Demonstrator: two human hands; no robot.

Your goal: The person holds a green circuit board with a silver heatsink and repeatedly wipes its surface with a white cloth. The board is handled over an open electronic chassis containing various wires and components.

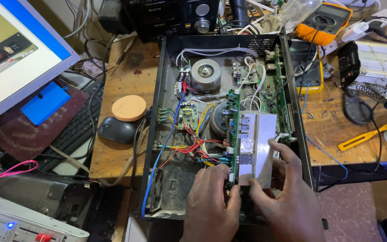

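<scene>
Amplifier chassis [157, 112] is filled with transformers [205, 75], wiring and a green circuit board [234, 130]. Silver heatsink plate [258, 148] is pinched at its lower end by left hand [209, 204] and right hand [287, 197].

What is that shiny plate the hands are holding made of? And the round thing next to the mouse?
The plate, held by both the left hand and right hand, looks like bare metal, probably aluminium: flat, silvery, reflecting light. The round disc looks like wood or cork: matte, pale tan, no shine.

wires [193, 145] crowd the chassis left of the heatsink [258, 148].
</scene>
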